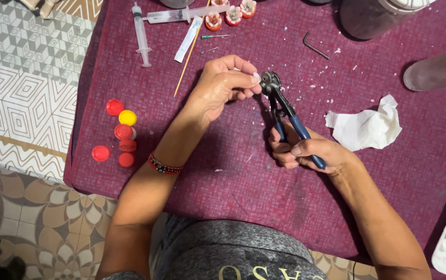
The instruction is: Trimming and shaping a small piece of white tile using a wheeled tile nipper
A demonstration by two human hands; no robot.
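Pliers (pixel 285 111) front and centre over the maroon tablecloth (pixel 223 176), blue handles low and to the right, dark metal head up and to the left, so the long axis slants away from the person toward the far left. The right hand (pixel 308 153) is wrapped shut round those handles. At the head, the left hand (pixel 223 85) has its fingertips pinched together on something tiny and pale, too small to make out, pressed right against the tool's nose. A red beaded bracelet (pixel 165 167) sits on the left wrist. Just to the right lies a crumpled white tissue (pixel 368 127). Well off to the left, a cluster of red and yellow caps (pixel 119 132); at the far edge a syringe (pixel 141 33), and a small bent hex key (pixel 315 46).
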